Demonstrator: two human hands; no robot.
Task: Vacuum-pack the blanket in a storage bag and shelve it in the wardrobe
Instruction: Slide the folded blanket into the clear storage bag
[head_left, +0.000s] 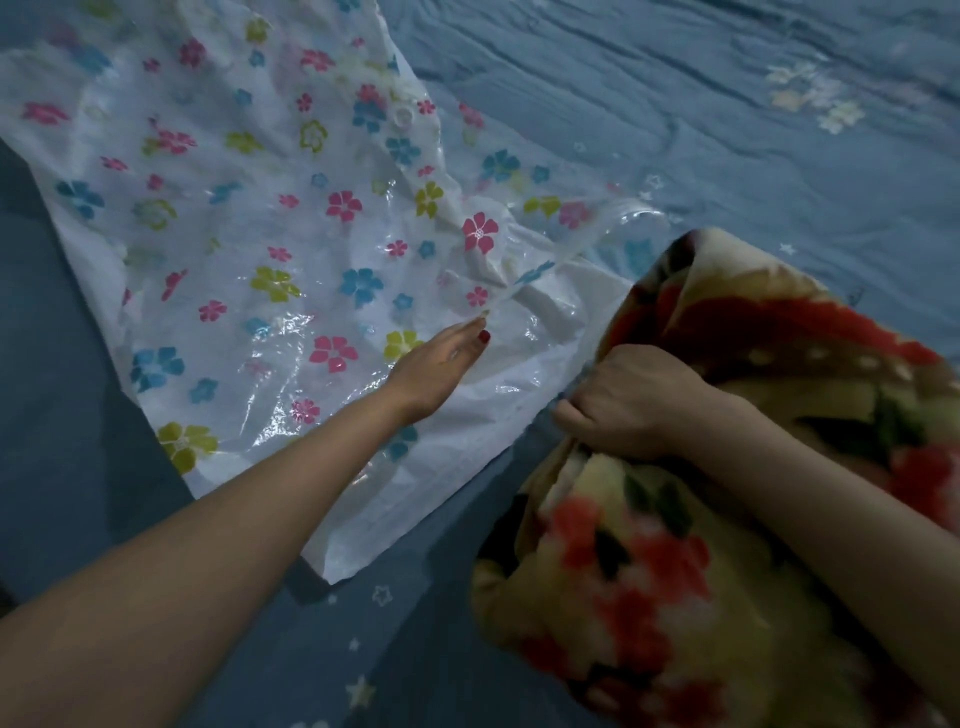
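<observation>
A clear plastic storage bag (249, 218) printed with pink, blue and green flowers lies spread across the bed, its open mouth lifted at the right. My left hand (441, 358) pinches the upper layer of the bag's mouth and holds it up. A folded fleece blanket (727, 467) with red flowers on cream sits at the lower right, its near end at the bag's opening. My right hand (628, 405) grips the blanket's edge with curled fingers.
Everything rests on a bed covered by a blue quilted sheet (675, 130) with small white stars and pale flower prints. The sheet stretches bare to the upper right and along the left edge.
</observation>
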